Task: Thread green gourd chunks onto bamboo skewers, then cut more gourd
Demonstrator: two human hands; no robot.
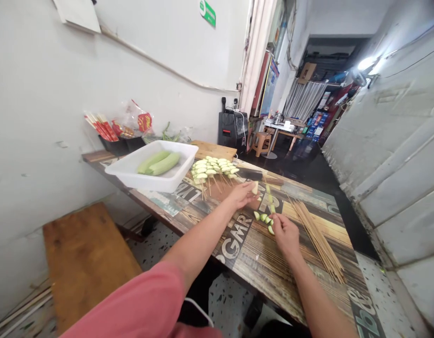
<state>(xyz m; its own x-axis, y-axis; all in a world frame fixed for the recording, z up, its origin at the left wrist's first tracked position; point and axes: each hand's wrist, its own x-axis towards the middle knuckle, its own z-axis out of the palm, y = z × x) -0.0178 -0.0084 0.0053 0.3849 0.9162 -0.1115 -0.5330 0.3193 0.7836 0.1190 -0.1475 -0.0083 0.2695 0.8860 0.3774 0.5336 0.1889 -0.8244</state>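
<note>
My left hand reaches over the table with a pale zucchini slice pinched at its fingertips. Closer to me, my right hand is closed at the lower end of a skewer of zucchini slices, which points away from me; the stick itself is mostly hidden. Loose zucchini pieces lie right beside the right hand's fingers. Beyond my left hand is a pile of filled zucchini skewers, their stick ends toward me. To the right, a bundle of bare wooden skewers rests on the table.
A white plastic tub holds two whole zucchini. A knife lies past the pile, near a wooden board. Dark containers with packets stand by the wall. A wooden bench is at lower left.
</note>
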